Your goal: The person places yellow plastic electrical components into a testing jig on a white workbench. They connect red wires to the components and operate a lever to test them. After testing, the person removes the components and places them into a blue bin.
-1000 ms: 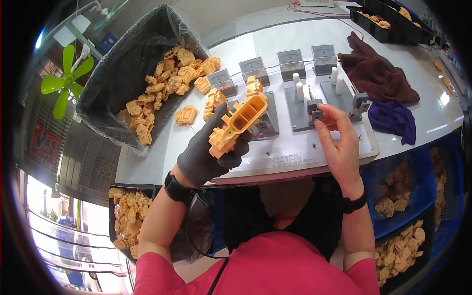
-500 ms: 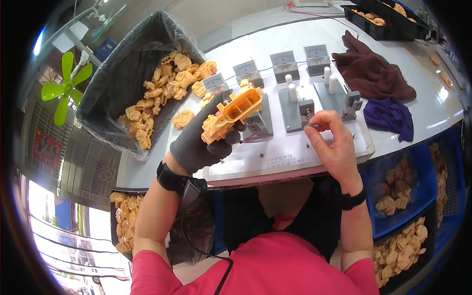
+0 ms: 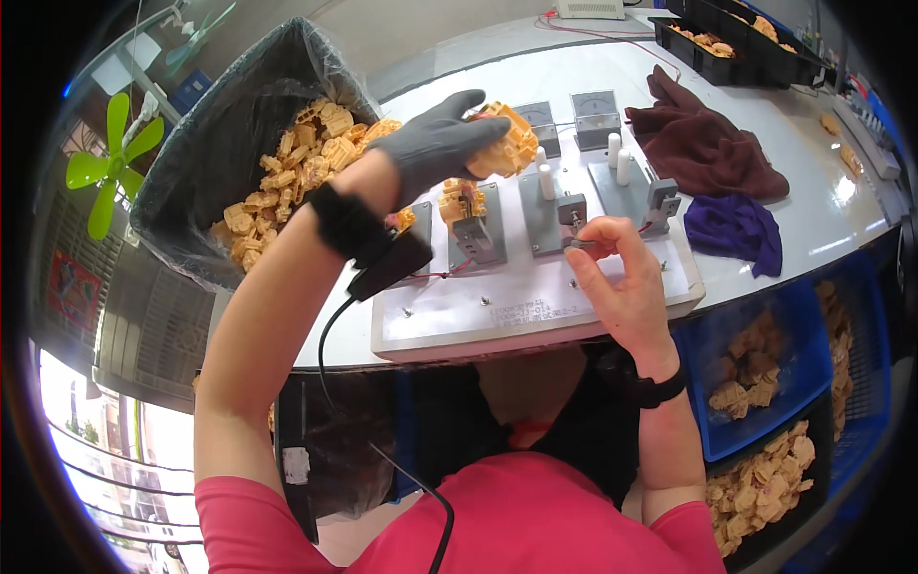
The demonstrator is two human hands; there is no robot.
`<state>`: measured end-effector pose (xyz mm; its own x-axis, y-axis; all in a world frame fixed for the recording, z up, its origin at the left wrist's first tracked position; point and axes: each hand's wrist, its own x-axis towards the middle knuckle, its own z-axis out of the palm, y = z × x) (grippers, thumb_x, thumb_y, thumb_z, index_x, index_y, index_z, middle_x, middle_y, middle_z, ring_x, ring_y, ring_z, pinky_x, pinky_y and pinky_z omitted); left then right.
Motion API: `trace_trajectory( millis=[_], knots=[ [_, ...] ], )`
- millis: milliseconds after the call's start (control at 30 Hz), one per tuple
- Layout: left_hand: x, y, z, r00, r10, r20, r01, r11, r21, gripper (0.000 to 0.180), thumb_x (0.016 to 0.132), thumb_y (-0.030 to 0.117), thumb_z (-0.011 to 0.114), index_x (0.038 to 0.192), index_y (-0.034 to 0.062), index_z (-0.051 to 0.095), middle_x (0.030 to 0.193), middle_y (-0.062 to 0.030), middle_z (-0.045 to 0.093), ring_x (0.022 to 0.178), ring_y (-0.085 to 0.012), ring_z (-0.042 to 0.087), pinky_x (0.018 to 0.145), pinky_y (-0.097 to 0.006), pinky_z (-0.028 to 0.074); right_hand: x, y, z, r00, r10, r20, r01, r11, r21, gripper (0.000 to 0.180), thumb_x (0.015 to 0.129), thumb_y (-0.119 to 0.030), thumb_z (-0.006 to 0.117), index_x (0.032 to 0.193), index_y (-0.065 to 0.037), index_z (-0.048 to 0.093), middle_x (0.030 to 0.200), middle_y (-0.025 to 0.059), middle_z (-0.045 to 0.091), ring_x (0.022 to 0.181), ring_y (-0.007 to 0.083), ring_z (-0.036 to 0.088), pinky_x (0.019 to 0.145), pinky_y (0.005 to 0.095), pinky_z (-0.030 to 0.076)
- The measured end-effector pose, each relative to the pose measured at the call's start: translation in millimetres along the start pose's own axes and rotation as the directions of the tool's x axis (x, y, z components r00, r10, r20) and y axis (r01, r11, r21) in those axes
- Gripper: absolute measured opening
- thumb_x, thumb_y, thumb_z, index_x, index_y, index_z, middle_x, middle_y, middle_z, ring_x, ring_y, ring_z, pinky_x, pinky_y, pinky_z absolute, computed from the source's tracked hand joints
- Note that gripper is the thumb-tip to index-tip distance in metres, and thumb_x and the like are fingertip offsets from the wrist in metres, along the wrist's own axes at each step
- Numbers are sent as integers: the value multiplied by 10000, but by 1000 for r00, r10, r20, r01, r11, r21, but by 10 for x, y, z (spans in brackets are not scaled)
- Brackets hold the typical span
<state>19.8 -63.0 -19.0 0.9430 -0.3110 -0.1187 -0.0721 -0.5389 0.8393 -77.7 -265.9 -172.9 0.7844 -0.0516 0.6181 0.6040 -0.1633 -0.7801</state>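
Note:
My left hand (image 3: 435, 143), in a dark grey glove, holds a yellow-orange plastic housing (image 3: 509, 145) above the fixture board (image 3: 430, 325), in front of the far meters. Thumb and fingers grip it from the left. My bare right hand (image 3: 626, 287) pinches a small grey lever (image 3: 579, 243) at the front of a grey block (image 3: 572, 209). This block stands on a grey plate (image 3: 540, 225) with two white pegs (image 3: 546, 182), and no housing shows on it. On the station to the left, another yellow housing (image 3: 461, 196) sits behind its block (image 3: 472, 237).
A plastic-lined bin (image 3: 191, 163) of yellow housings stands at the left. Analog meters (image 3: 596, 117) line the board's back. Brown cloth (image 3: 703, 143) and purple cloth (image 3: 734, 230) lie at the right. Blue crates (image 3: 712, 435) with parts stand below, and black trays (image 3: 684, 43) at the back right.
My left hand has moved up and to the right with the housing, turning it over above the fixture. My right hand stays at the same lever. The view has shifted slightly.

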Motion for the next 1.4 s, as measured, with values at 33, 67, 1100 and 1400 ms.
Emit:
trace_trajectory(
  millis=[33, 67, 1100, 1400],
  knots=[
    [97, -9, 13, 1000, 8, -24, -4, 989, 145, 730, 963, 383, 659, 1523, 33, 348, 1404, -231, 516, 1194, -259, 612, 966, -331, 538, -6, -5, 26, 1000, -1, 11, 1, 1000, 11, 238, 880, -89, 745, 1065, -26, 608, 961, 73, 653, 790, 169, 613, 751, 305, 508],
    [203, -11, 56, 999, 23, -38, -11, 957, 289, 767, 957, 427, 657, 1521, 14, 343, 1373, -230, 538, 1167, -248, 622, 941, -327, 547, -13, 3, 39, 1000, -1, 13, 1, 1000, 17, 238, 881, -92, 745, 1064, -27, 607, 962, 73, 652, 793, 170, 612, 752, 306, 507],
    [-975, -2033, -1768, 875, -366, -318, 479, 757, 446, 737, 956, 437, 648, 1481, -25, 418, 1417, -183, 546, 1297, -250, 521, 1087, -324, 404, -79, 56, 73, 967, 183, -176, -172, 982, 79, 177, 972, -51, 628, 1133, -25, 558, 1020, 27, 551, 941, 112, 537, 891, 264, 447],
    [-344, -2889, -1549, 874, -173, -454, 463, 580, 670, 928, 795, 602, 698, 1549, 178, 363, 1594, -226, 308, 1479, -406, 278, 1190, -469, 297, -131, 35, 10, 955, 261, -139, -268, 963, -38, 19, 1017, -40, 540, 1014, -27, 554, 966, 1, 522, 909, 75, 493, 846, 217, 404]
  ],
)
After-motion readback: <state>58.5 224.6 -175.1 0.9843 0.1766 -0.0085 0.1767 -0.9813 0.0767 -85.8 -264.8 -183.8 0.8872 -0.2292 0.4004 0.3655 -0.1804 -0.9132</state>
